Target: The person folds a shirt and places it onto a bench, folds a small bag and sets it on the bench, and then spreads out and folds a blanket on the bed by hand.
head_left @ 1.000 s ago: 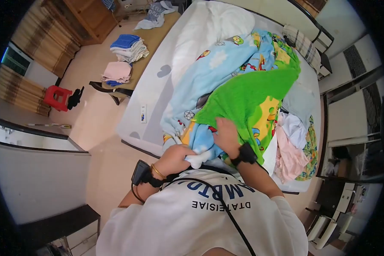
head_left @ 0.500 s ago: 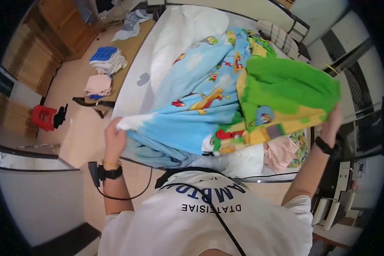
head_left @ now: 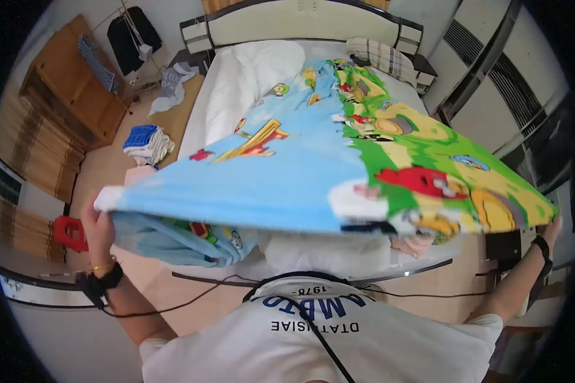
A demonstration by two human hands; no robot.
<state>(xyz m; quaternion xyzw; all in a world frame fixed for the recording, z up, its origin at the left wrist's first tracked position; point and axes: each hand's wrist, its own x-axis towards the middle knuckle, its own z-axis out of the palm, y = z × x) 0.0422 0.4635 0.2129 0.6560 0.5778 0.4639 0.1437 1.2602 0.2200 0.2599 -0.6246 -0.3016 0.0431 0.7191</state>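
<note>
Head view, blanket narrowing toward headboard, left hand (like right hand) gripping corner

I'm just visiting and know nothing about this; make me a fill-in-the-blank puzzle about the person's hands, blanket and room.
The blanket is mostly light ____ towards the left hand.
The right hand grips a ____ corner.
By the headboard, the plaid pillow lies on the bed's ____ side.
The stool is ____.

blue; green; right; red

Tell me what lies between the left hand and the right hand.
In the head view, the cartoon-print blanket spans the stretch from the left hand to the right hand, each gripping a corner.
</note>
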